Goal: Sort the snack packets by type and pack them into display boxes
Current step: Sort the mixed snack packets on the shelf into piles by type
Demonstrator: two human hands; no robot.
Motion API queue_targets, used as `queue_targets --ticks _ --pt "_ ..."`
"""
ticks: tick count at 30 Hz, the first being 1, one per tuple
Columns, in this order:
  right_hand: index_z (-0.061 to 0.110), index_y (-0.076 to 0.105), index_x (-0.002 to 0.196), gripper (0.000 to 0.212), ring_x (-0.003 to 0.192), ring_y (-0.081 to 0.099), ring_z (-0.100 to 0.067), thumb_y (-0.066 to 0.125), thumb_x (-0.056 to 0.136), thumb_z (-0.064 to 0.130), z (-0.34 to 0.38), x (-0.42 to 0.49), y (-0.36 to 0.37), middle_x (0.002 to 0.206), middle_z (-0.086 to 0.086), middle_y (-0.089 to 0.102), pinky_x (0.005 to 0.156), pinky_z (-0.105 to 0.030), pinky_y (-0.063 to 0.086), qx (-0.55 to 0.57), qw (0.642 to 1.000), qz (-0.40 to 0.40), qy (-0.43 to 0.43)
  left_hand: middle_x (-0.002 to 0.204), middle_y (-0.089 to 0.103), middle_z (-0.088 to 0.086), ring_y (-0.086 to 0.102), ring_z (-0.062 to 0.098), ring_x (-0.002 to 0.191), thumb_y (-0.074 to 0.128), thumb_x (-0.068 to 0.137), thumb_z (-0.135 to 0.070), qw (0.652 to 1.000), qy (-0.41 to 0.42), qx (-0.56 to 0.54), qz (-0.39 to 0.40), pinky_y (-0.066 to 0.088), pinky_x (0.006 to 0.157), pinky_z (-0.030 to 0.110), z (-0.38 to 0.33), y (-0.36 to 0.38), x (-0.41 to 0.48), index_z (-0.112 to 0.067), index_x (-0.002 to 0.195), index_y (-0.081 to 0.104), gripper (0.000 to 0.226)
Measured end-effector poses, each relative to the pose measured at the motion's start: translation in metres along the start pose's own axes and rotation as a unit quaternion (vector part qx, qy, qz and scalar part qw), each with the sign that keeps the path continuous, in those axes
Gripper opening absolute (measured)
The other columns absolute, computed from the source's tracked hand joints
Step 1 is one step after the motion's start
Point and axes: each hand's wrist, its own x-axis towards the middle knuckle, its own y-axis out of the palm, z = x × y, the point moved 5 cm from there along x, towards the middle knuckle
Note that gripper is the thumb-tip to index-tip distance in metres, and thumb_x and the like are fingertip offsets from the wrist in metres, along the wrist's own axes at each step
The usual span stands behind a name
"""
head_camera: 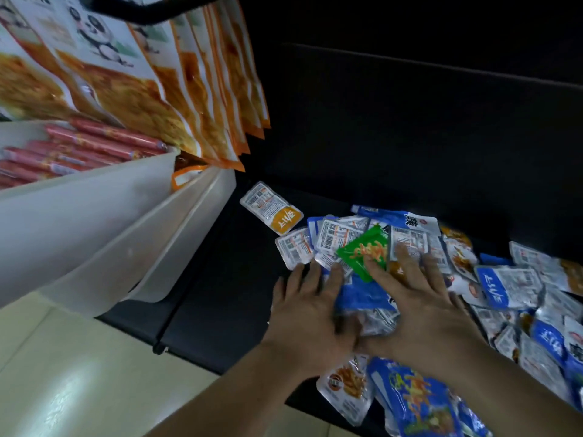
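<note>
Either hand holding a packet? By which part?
Nothing held. Left hand and right hand lie flat, fingers spread, on the pile of blue and silver foil snack packets.

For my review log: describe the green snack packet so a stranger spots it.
Find the heap of blue-and-white foil snack packets on the dark surface, right of the translucent white plastic bins. Near its left end, a small bright green foil packet lies on top, at the fingers of the right hand. It is the only green one.

Left hand (310, 313) flat, palm down, fingers spread; right hand (422, 307) same, thumbs nearly touching, forearms bare.
</note>
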Motion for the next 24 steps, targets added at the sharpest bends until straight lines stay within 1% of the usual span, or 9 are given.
queue_targets --ticks 2,3,5,7,10,13,16,19,24 --pt "0.069 -0.030 0.141 0.124 0.151 -0.036 -0.024 0.058 0.059 0.097 -0.005 0.004 0.004 0.157 0.017 -0.047 0.124 -0.064 0.017 -0.020 1.000 -0.006 -0.011 0.134 0.059 -0.005 0.053 0.024 0.127 0.040 0.093 -0.062 0.993 0.033 -0.014 -0.111 0.049 0.103 0.044 0.011 -0.027 0.002 -0.039 0.139 0.056 0.054" --pt "0.067 -0.026 0.145 0.121 0.151 -0.036 -0.024 0.055 0.061 0.098 -0.007 0.006 0.006 0.158 0.017 -0.044 0.124 -0.063 0.019 -0.027 0.999 -0.008 -0.015 0.123 0.062 -0.004 0.058 0.023 0.113 0.042 0.091 -0.058 0.987 0.030 -0.011 -0.156 0.054 0.092 0.041 0.023 -0.041 0.009 -0.034 0.129 0.064 0.050" --pt "0.064 -0.018 0.150 0.118 0.152 -0.035 -0.024 0.053 0.062 0.098 -0.009 0.007 0.009 0.159 0.019 -0.041 0.124 -0.063 0.021 -0.029 0.999 -0.006 -0.016 0.143 0.051 0.004 0.051 0.029 0.126 0.048 0.086 -0.056 0.987 -0.013 0.039 -0.157 0.050 0.101 0.044 0.052 -0.061 0.036 -0.031 0.142 0.054 0.062" --pt "0.062 -0.015 0.152 0.119 0.153 -0.033 -0.025 0.054 0.062 0.098 -0.008 0.010 0.012 0.160 0.019 -0.039 0.123 -0.065 0.019 -0.028 0.999 -0.012 -0.015 0.170 0.013 0.006 0.015 0.035 0.155 0.057 0.088 -0.057 0.993 -0.073 0.082 -0.050 0.025 0.124 0.052 0.081 -0.068 0.065 -0.036 0.162 0.021 0.085" --pt "0.059 -0.012 0.154 0.120 0.152 -0.033 -0.028 0.058 0.063 0.095 -0.007 0.012 0.014 0.161 0.018 -0.036 0.123 -0.069 0.013 -0.017 1.000 -0.018 -0.007 0.173 -0.015 -0.001 -0.011 0.026 0.159 0.055 0.094 -0.061 0.992 -0.089 0.083 0.043 0.002 0.129 0.050 0.100 -0.060 0.083 -0.040 0.164 -0.002 0.093" --pt "0.059 -0.009 0.154 0.120 0.153 -0.033 -0.028 0.062 0.063 0.093 -0.006 0.013 0.014 0.161 0.018 -0.033 0.123 -0.069 0.013 -0.006 1.000 -0.017 0.001 0.168 0.015 0.006 0.017 0.035 0.150 0.044 0.099 -0.061 0.988 -0.073 0.133 -0.034 0.023 0.122 0.048 0.092 -0.050 0.064 -0.041 0.163 0.009 0.077" --pt "0.060 -0.003 0.153 0.119 0.154 -0.029 -0.028 0.066 0.061 0.091 -0.004 0.013 0.013 0.162 0.018 -0.029 0.122 -0.069 0.018 -0.001 1.000 -0.017 0.011 0.137 0.047 0.013 0.045 0.037 0.124 0.044 0.095 -0.056 0.975 -0.041 0.187 -0.109 0.042 0.097 0.050 0.068 -0.030 0.027 -0.037 0.157 0.035 0.065" --pt "0.058 0.003 0.153 0.118 0.155 -0.025 -0.030 0.068 0.060 0.090 -0.002 0.014 0.013 0.163 0.016 -0.024 0.120 -0.070 0.022 0.000 1.000 -0.026 0.013 0.110 0.056 0.012 0.055 0.037 0.101 0.049 0.088 -0.050 0.967 -0.001 0.193 -0.169 0.047 0.082 0.048 0.050 -0.013 -0.006 -0.028 0.143 0.058 0.060" --pt "0.063 0.003 0.154 0.119 0.151 -0.036 -0.019 0.071 0.060 0.088 -0.009 0.006 0.010 0.161 0.025 -0.033 0.123 -0.069 0.004 0.064 0.998 0.000 -0.009 0.140 0.056 0.000 0.054 0.028 0.122 0.045 0.089 -0.038 0.985 0.049 0.078 -0.149 0.052 0.099 0.048 0.048 -0.005 -0.027 -0.027 0.141 0.059 0.056"
